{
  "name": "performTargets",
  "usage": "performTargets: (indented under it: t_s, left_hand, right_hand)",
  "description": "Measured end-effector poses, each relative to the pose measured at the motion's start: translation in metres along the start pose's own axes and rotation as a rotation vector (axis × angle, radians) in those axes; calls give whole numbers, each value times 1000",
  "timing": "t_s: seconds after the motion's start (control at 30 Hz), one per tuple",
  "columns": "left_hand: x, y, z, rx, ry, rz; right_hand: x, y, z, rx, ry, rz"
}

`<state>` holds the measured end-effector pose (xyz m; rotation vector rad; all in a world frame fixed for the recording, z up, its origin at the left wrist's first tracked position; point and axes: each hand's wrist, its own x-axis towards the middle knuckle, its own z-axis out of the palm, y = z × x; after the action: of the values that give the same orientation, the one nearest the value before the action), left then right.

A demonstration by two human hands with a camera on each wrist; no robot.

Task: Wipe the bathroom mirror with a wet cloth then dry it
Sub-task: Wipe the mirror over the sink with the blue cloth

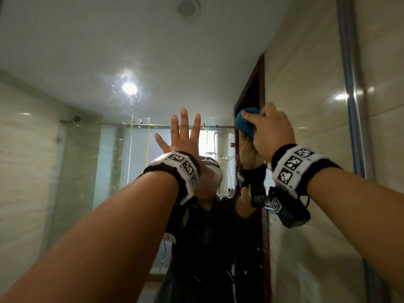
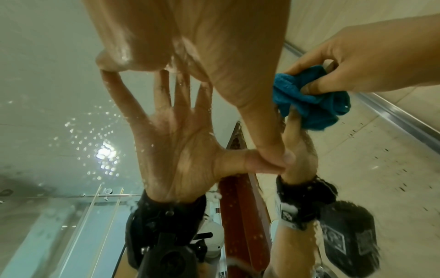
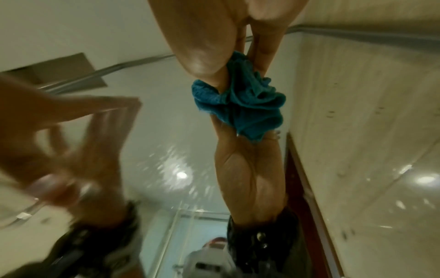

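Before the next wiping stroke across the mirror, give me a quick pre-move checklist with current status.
1. Blue cloth gripped by right hand: ok.
2. Cloth against the mirror: ok, it meets its reflection.
3. Left hand off the wiping path: not ok, it lies flat on the glass beside the cloth.
4. Glass wetted: ok, droplets show.
5. Cloth wet enough: cannot tell.

A silver metal strip (image 1: 349, 84) runs up the glossy beige wall tiles (image 1: 384, 62) before me; a round white ceiling vent (image 1: 188, 6) sits left of it.
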<state>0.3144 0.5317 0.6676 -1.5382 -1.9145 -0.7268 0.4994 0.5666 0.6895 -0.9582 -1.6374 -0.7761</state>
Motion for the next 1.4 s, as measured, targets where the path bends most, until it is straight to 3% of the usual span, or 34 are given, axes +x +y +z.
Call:
performTargets:
  t_s: [0.1, 0.27, 0.47, 0.7, 0.9, 1.1, 1.27, 1.4]
  left_hand:
    - [-1, 0, -1, 4, -8, 11]
    - [-2, 0, 0, 1, -2, 17]
    - [-3, -1, -1, 0, -11, 33]
    - [-1, -3, 1, 2, 7, 30]
    - [-9, -2, -4, 40, 40, 41]
    - [-30, 8, 15, 147, 84, 220]
    - [-40, 15, 42, 182, 33, 237]
    - [-39, 17, 46, 162, 15, 212]
  right_hand:
    - [-18, -12, 7, -33, -61, -155]
    - [-23, -6, 0, -62, -129, -254]
    - [27, 31, -28, 11, -23, 73]
    - [-8, 21, -7, 4, -1, 49]
    - [-61, 17, 3, -35, -150, -97]
    - [-83, 22, 0, -152, -294, -238]
    - [-53, 15, -8, -51, -157, -116]
    - [-47, 7, -3, -16, -136, -16]
